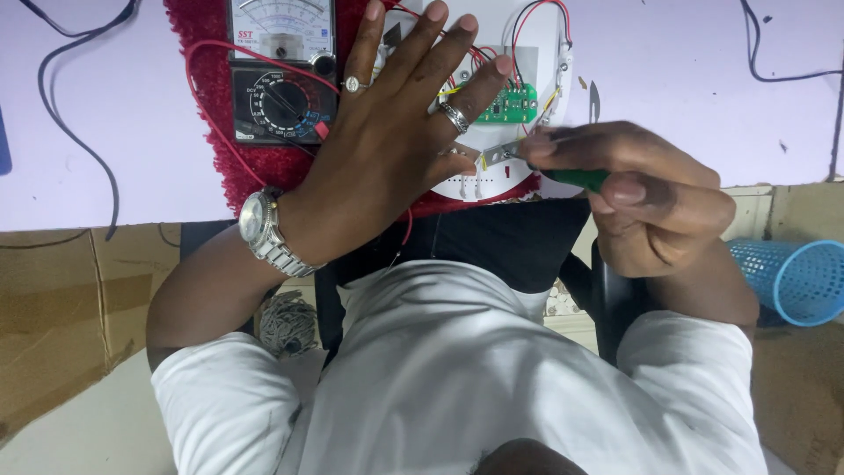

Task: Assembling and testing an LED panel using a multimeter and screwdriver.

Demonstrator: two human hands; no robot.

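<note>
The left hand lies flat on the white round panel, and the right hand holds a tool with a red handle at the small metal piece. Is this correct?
Not quite: in the head view the handle in the right hand is green, not red. The left hand does lie flat on the white round panel, with the tool at the small metal piece.

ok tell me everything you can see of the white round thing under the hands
The white round plate looks like plastic and lies flat on a red cloth on the table. A small green circuit board sits on it, with red, black and yellow wires running over it. The left hand lies spread flat across it, hiding much of it. The right hand holds a green-handled tool at its near edge.
</note>
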